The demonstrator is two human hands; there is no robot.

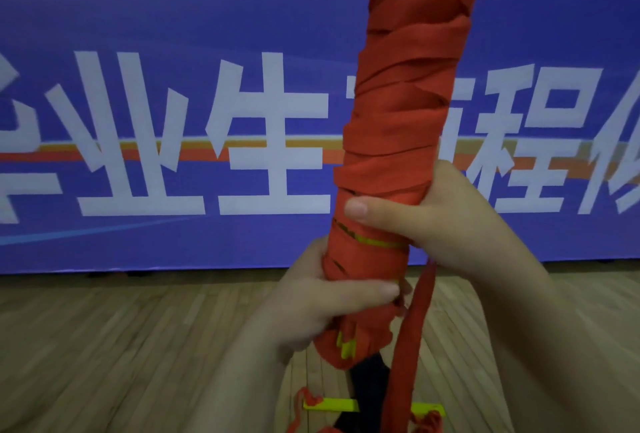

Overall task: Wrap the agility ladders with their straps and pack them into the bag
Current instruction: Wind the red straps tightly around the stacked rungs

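Observation:
I hold a long bundle of agility ladder [408,113] upright in front of me, wound tightly in red strap, with yellow rung ends showing at its lower end. My left hand [311,301] grips the bundle near the bottom, thumb across the front. My right hand [433,221] grips it just above, thumb pressed on the wrap. A loose tail of red strap [412,335] hangs down from under my right hand. Another yellow ladder rung [332,405] with red strap lies on the floor below. No bag is identifiable in view.
A large blue banner [173,103] with white characters stands upright close ahead. Wooden floor [121,346] stretches beneath it. Something dark [370,380] lies on the floor under the bundle.

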